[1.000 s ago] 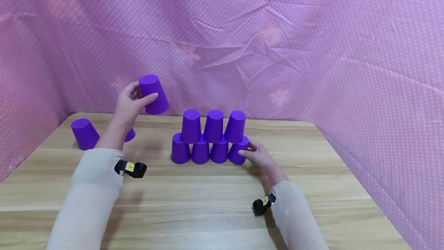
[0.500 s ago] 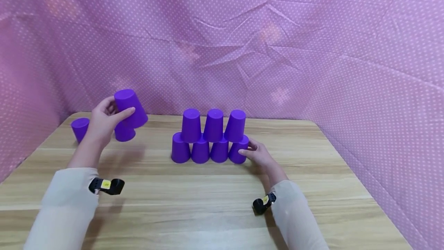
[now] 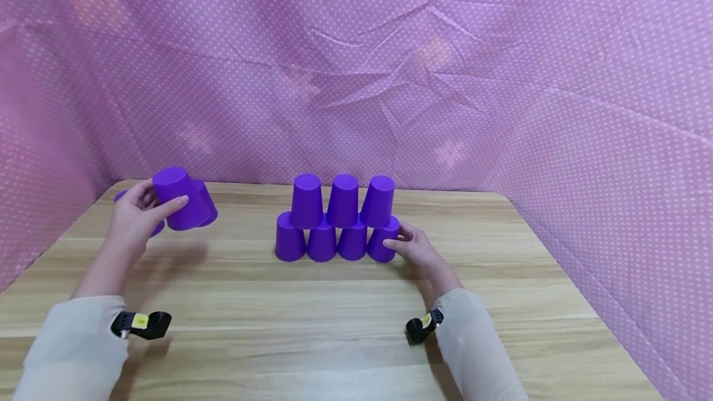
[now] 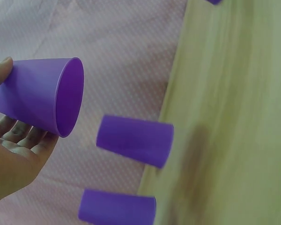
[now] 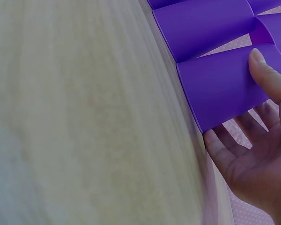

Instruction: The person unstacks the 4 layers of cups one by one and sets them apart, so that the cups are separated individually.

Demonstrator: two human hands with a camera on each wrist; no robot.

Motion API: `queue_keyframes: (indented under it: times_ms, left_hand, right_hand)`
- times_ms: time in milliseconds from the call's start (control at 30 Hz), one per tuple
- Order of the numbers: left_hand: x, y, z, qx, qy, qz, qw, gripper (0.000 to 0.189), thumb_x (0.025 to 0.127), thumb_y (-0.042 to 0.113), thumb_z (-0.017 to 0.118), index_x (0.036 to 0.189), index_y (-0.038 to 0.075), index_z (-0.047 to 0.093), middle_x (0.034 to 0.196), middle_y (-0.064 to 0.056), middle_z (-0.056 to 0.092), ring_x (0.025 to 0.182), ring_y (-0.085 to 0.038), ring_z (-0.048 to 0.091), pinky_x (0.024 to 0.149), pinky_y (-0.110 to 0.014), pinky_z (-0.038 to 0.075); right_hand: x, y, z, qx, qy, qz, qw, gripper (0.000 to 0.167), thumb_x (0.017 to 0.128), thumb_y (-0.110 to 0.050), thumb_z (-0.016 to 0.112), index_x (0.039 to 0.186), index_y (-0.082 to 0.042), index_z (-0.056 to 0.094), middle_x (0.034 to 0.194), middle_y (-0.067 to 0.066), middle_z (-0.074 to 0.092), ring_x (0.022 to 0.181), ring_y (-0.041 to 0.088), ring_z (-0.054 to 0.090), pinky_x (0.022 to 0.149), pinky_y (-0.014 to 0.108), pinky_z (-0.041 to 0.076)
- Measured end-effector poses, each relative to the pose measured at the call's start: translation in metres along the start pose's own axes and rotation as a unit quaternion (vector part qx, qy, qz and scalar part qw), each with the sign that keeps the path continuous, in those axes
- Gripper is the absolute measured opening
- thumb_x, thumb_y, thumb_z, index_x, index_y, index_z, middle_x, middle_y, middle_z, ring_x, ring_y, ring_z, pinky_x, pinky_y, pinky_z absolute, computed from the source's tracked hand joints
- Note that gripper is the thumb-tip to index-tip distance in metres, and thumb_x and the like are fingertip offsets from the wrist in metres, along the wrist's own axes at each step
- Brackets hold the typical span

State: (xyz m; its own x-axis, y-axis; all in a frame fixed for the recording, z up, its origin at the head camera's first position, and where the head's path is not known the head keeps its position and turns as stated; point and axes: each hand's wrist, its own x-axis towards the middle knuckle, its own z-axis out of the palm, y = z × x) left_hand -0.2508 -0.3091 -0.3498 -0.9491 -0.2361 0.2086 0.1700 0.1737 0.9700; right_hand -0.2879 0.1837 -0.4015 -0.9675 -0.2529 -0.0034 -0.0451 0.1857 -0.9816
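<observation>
In the head view my left hand [image 3: 132,218] holds a purple cup [image 3: 174,194], upside down and raised over the table's left side, with thumb in front and fingers behind. The left wrist view shows this held cup's [image 4: 33,91] open mouth facing the wood. Two more purple cups stand mouth down nearby: one [image 3: 207,203] partly hidden behind the held cup, another [image 4: 118,207] mostly hidden by my hand in the head view. My right hand [image 3: 414,247] grips the rightmost bottom cup [image 3: 377,249] of a two-row stack, thumb on its near side [image 5: 225,89].
The stack has several cups in the bottom row and three on top, including the left upper cup [image 3: 307,203], each straddling two below. A wooden table [image 3: 312,327] carries everything. Pink dotted cloth [image 3: 356,79] hangs behind and at both sides.
My left hand has carried its cup left and down, away from the stack, toward the two standing cups. The right hand and the stack have stayed in place.
</observation>
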Motion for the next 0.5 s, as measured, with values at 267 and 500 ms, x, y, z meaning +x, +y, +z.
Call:
queue_keyframes:
  times_ms: [267, 500]
  left_hand:
    - [0.029, -0.082, -0.046, 0.022, 0.022, 0.01, 0.9995, 0.062, 0.072, 0.016, 0.071, 0.126, 0.022, 0.041, 0.12, 0.001, 0.048, 0.105, -0.006, 0.046, 0.073, -0.011, 0.043]
    - [0.009, -0.078, -0.062, 0.105, 0.043, -0.015, 0.9934, 0.065, 0.075, 0.024, 0.068, 0.131, 0.025, 0.034, 0.122, 0.006, 0.044, 0.106, 0.0, 0.041, 0.081, -0.008, 0.036]
  right_hand:
    - [0.001, 0.001, 0.001, -0.011, 0.009, 0.003, 0.9999, 0.053, 0.075, -0.016, 0.067, 0.124, -0.009, 0.047, 0.114, 0.011, 0.053, 0.107, 0.025, 0.046, 0.091, 0.038, 0.036]
    - [0.001, -0.001, 0.0, -0.005, 0.006, 0.013, 0.9999, 0.051, 0.075, -0.016, 0.067, 0.122, -0.012, 0.048, 0.115, 0.008, 0.053, 0.108, 0.024, 0.045, 0.092, 0.037, 0.034]
